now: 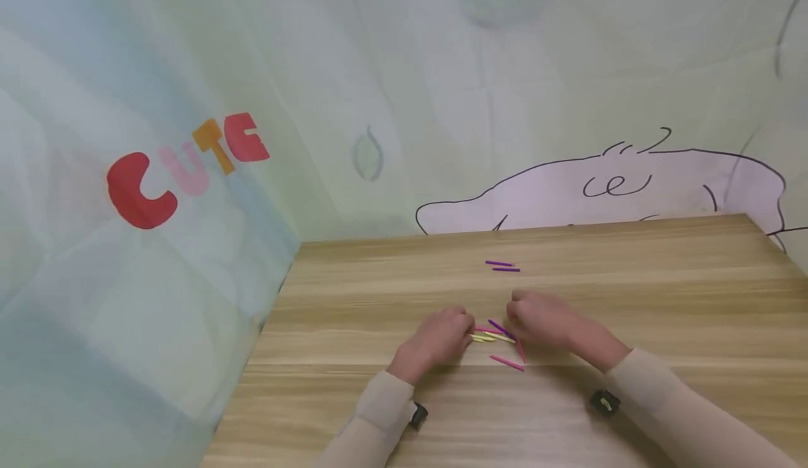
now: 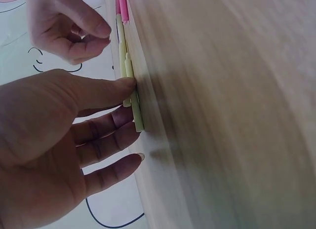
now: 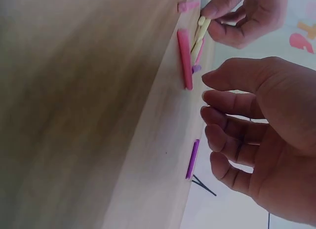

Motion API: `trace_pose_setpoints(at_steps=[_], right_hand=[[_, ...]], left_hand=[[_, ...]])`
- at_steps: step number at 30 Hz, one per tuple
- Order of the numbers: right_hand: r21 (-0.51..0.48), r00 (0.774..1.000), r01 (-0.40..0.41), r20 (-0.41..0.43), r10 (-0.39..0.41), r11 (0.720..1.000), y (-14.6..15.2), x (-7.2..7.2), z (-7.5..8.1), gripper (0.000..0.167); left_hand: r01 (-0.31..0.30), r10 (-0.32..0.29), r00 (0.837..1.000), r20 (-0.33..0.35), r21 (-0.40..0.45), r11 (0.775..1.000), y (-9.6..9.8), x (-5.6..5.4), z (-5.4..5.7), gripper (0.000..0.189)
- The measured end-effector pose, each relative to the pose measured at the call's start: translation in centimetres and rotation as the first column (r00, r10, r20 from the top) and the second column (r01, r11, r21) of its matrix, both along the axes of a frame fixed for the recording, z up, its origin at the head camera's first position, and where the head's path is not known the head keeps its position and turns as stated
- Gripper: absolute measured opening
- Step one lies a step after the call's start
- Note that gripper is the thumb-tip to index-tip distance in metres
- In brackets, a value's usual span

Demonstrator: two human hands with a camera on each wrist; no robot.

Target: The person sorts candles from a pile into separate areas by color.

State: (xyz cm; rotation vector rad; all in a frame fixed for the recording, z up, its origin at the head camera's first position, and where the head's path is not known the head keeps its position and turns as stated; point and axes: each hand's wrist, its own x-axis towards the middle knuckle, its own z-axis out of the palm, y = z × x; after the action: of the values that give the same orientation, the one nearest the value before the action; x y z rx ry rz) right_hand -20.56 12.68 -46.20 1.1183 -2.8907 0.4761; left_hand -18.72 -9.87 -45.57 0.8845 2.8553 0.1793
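My left hand (image 1: pixel 442 338) pinches a pale yellow crayon-like stick (image 2: pixel 137 115) between thumb and fingers, low over the table. More yellow sticks (image 1: pixel 500 337) lie against its fingertips. My right hand (image 1: pixel 546 321) hovers just right of the pile with loosely curled fingers; in the right wrist view nothing shows between thumb and fingers. Between the hands a purple stick (image 1: pixel 499 326) lies across the pile. Pink sticks lie about it, one (image 3: pixel 185 58) close to the right hand and another (image 1: pixel 507 363) nearer me. Part of the pile is hidden behind the left fingers.
Two purple sticks (image 1: pixel 506 269) lie apart, farther back on the wooden table (image 1: pixel 353 278). A printed cloth (image 1: pixel 391 68) with a cartoon drawing and coloured letters hangs behind the table and along its left side.
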Motion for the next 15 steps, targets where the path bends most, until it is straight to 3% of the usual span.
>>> trace_pose_setpoints(at_steps=[6, 15], right_hand=[[-0.012, 0.999, -0.007, 0.041, 0.008, 1.0, 0.1, 1.2, 0.1, 0.028], [0.024, 0.998, 0.023, 0.059, -0.024, 0.999, 0.2, 2.0, -0.1, 0.021]], left_hand=[[-0.001, 0.001, 1.0, -0.004, 0.009, 1.0, 0.0, 0.0, -0.1, 0.008], [0.007, -0.007, 1.0, -0.022, 0.011, 1.0, 0.0, 0.3, -0.1, 0.008]])
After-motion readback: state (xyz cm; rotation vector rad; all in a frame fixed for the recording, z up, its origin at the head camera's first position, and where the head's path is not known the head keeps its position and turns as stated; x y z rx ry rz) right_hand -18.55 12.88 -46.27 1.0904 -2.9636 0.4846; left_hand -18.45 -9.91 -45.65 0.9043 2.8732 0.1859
